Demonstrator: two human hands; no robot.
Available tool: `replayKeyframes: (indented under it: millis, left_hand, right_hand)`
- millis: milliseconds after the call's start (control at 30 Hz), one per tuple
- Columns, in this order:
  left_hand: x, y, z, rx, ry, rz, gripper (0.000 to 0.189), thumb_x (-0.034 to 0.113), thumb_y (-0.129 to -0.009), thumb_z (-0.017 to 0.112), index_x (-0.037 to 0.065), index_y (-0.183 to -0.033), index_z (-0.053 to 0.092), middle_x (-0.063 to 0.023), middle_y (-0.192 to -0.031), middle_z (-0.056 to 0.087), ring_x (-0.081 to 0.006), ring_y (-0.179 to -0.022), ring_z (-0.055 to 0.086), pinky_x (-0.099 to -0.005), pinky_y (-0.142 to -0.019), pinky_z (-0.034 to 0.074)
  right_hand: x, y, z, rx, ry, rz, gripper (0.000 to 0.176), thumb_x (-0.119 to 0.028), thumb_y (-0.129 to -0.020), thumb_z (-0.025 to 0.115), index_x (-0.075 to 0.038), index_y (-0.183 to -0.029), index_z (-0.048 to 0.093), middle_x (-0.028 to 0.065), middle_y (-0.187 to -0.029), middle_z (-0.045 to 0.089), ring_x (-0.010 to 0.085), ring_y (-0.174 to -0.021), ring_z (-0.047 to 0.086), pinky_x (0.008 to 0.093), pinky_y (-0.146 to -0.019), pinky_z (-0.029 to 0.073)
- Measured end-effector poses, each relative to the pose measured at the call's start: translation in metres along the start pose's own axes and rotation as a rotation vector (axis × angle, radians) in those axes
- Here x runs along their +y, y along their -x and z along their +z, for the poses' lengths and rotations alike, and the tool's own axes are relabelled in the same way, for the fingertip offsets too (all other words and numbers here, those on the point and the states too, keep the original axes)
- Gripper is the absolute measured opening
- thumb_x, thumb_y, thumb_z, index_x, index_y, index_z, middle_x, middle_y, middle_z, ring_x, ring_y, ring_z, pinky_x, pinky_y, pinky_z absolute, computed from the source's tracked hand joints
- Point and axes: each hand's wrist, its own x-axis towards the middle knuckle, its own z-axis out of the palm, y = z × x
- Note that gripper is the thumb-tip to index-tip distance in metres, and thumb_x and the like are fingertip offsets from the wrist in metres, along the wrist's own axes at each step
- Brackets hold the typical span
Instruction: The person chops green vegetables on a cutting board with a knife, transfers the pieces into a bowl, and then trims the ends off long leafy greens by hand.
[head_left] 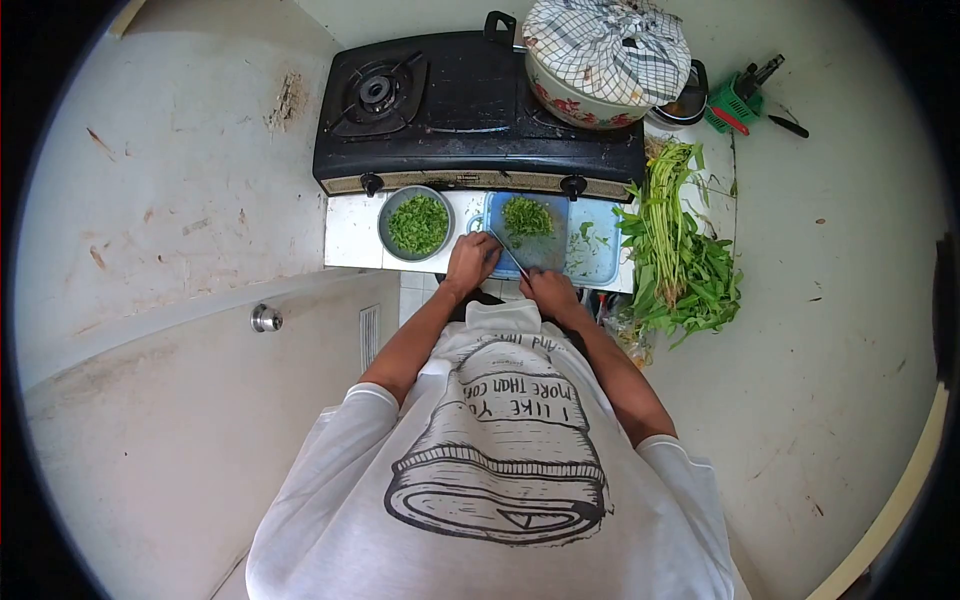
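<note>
In the head view, a knife [512, 256] slants across the near edge of a blue cutting board [557, 203]. My right hand [550, 292] is closed around its handle end. My left hand [473, 260] has its fingers curled together at the blade's far tip, seemingly pinching it. Just beyond the blade lies a small heap of chopped green leaves [527, 216]. A grey bowl [384, 233] of finely chopped greens [418, 224] stands left of the board, close to my left hand. Leaf scraps [588, 238] lie on a light blue tray [606, 262] to the right.
A black two-burner stove [470, 110] stands behind the board, carrying a large pot [585, 108] topped with a checked cloth [610, 50]. Long-stemmed leafy greens [680, 240] lie at the counter's right end. A green basket [735, 105] with utensils is farther back. Walls close in on both sides.
</note>
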Motion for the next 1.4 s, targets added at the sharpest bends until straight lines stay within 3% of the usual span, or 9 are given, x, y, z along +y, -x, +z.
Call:
replayKeyframes:
  millis: [133, 333, 533, 833, 1067, 1400]
  left_hand:
    - [0.004, 0.0, -0.004, -0.003, 0.032, -0.032, 0.01, 0.01, -0.082, 0.072, 0.008, -0.091, 0.075, -0.0077, -0.091, 0.069, -0.03, -0.091, 0.064, -0.0438, -0.081, 0.048]
    - [0.009, -0.003, 0.003, 0.052, 0.208, -0.27, 0.004, 0.009, -0.081, 0.072, 0.007, -0.084, 0.073, -0.0088, -0.085, 0.071, -0.03, -0.084, 0.067, -0.0423, -0.079, 0.053]
    - [0.008, -0.003, 0.0, 0.086, 0.167, -0.148, 0.005, 0.01, -0.08, 0.073, 0.006, -0.083, 0.073, -0.0098, -0.084, 0.072, -0.0298, -0.083, 0.068, -0.0411, -0.077, 0.054]
    - [0.01, -0.002, -0.001, 0.059, 0.15, -0.199, 0.007, 0.01, -0.08, 0.073, 0.005, -0.086, 0.074, -0.0101, -0.084, 0.07, -0.0317, -0.082, 0.066, -0.0442, -0.074, 0.051]
    - [0.001, 0.005, -0.002, 0.031, 0.016, -0.049, 0.007, 0.013, -0.084, 0.073, 0.01, -0.09, 0.075, -0.0064, -0.091, 0.068, -0.0285, -0.088, 0.063, -0.0433, -0.078, 0.047]
    - [0.006, 0.005, -0.009, 0.009, -0.034, -0.033, 0.008, 0.014, -0.085, 0.071, 0.01, -0.092, 0.075, -0.0054, -0.093, 0.067, -0.0283, -0.091, 0.062, -0.0435, -0.079, 0.046]
  right_hand:
    - [-0.006, -0.014, 0.003, 0.023, 0.007, 0.014, 0.039, -0.034, -0.097, 0.055, 0.001, -0.09, 0.069, 0.0265, -0.081, 0.072, 0.0428, -0.076, 0.072, 0.0534, -0.074, 0.059]
    - [0.001, -0.004, 0.0, 0.007, -0.002, 0.058, 0.041, -0.038, -0.099, 0.056, 0.0, -0.094, 0.069, 0.0268, -0.076, 0.07, 0.0464, -0.074, 0.07, 0.0559, -0.071, 0.057]
    - [0.006, 0.0, 0.002, 0.022, -0.018, 0.033, 0.042, -0.039, -0.099, 0.055, 0.001, -0.097, 0.067, 0.0272, -0.075, 0.069, 0.0477, -0.073, 0.07, 0.0561, -0.071, 0.057]
    - [-0.004, -0.006, -0.001, -0.024, -0.014, 0.019, 0.042, -0.038, -0.1, 0.054, 0.003, -0.097, 0.065, 0.0286, -0.078, 0.069, 0.0491, -0.075, 0.069, 0.0566, -0.072, 0.057]
    - [0.001, -0.014, 0.007, 0.046, -0.002, -0.02, 0.043, -0.039, -0.1, 0.054, 0.002, -0.093, 0.067, 0.0284, -0.077, 0.069, 0.0485, -0.075, 0.07, 0.0554, -0.072, 0.057]
    - [-0.01, 0.0, -0.006, -0.022, -0.021, 0.004, 0.043, -0.039, -0.099, 0.054, 0.001, -0.096, 0.067, 0.0299, -0.077, 0.068, 0.0489, -0.075, 0.07, 0.0581, -0.073, 0.056]
